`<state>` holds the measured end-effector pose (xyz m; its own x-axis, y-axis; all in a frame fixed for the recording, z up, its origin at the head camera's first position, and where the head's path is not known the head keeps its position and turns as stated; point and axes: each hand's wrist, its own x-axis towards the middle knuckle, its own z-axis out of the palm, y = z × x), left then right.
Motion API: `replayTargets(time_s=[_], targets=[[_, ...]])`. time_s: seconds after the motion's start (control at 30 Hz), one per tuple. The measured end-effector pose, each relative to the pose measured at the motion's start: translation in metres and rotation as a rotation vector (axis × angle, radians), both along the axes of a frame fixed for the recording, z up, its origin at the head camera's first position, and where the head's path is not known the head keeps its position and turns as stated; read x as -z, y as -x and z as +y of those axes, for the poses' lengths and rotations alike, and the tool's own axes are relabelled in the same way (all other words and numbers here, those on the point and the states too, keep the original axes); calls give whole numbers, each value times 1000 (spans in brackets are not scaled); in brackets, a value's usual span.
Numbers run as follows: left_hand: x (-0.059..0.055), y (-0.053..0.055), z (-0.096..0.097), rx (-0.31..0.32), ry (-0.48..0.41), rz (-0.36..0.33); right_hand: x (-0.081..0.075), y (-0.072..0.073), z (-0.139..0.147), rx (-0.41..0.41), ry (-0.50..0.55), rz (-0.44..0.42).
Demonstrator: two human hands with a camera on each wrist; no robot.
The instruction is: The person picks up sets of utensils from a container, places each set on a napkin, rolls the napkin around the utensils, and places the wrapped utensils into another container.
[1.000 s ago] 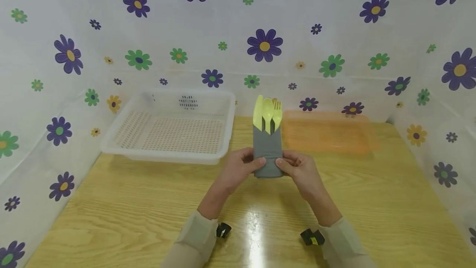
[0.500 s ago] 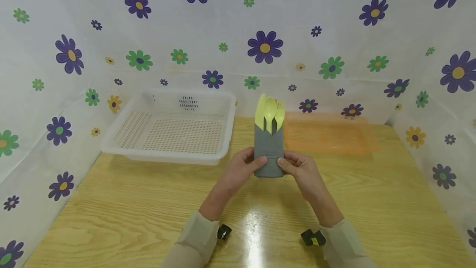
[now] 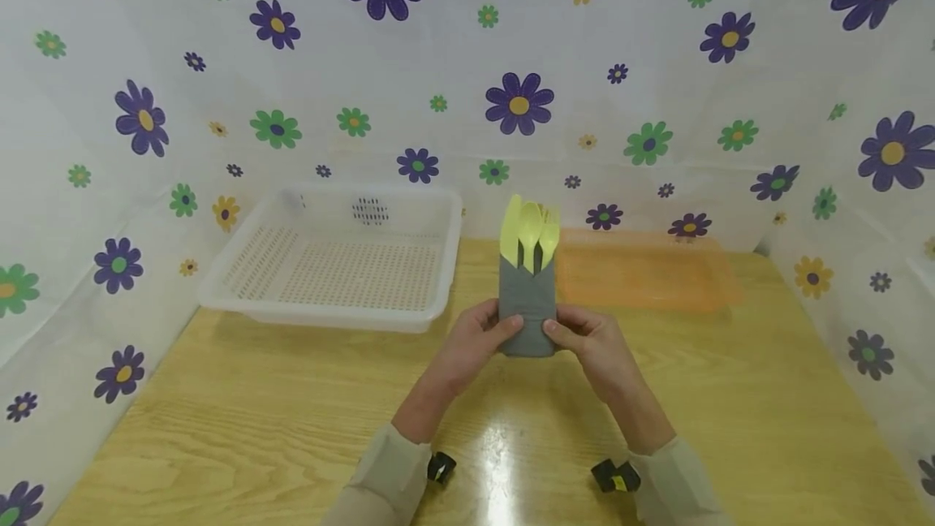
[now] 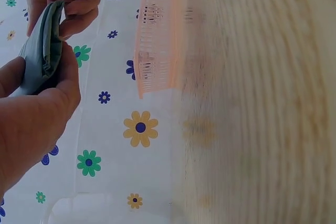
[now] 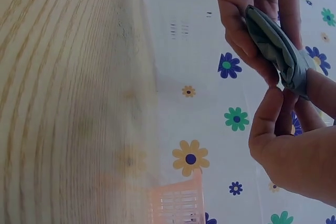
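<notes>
Between both hands a folded grey napkin [image 3: 527,299] is held upright above the table. From its top pocket stick a yellow-green knife [image 3: 510,230], a spoon [image 3: 529,226] and a fork [image 3: 549,235], side by side. My left hand [image 3: 473,338] pinches the napkin's lower left edge, thumb in front and fingers behind. On the lower right edge my right hand [image 3: 588,341] pinches it the same way. Both wrist views show the napkin's layered folds [image 4: 44,51] from the bottom end; the cutlery is mostly hidden there.
A white perforated basket [image 3: 329,319] stands at the back left of the wooden table [image 3: 292,420]. An orange basket [image 3: 646,299] stands at the back right. Flowered sheeting [image 3: 438,47] rises behind the table and along both sides.
The napkin tilted slightly, its cutlery tips shifting a little to the right. The whole head view has moved a little down in the frame. Both hands keep their hold.
</notes>
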<state>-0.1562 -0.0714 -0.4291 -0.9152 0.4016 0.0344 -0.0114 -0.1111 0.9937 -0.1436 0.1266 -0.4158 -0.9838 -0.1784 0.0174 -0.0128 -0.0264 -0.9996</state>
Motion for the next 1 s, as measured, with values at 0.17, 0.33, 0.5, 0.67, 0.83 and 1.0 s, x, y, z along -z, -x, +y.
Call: replayTargets(time_s=[0.17,0.33,0.5,0.67,0.83,1.0], targets=[[0,-3,-1,22,-14,-34,1,-2,-3,60,-27,-27],[0,-3,-2,55,-60,-57,1,-3,-6,138,-46,-59],[0,-2,-3,60,-104,-66,0,-2,-8,166,-59,-61],[2,-1,-2,60,-107,-50,3,-3,-9,203,-95,-23],[3,-2,0,5,-81,-42,4,-5,-14,253,-119,42],[4,-2,2,-44,-66,-29,5,-7,-18,277,-131,79]])
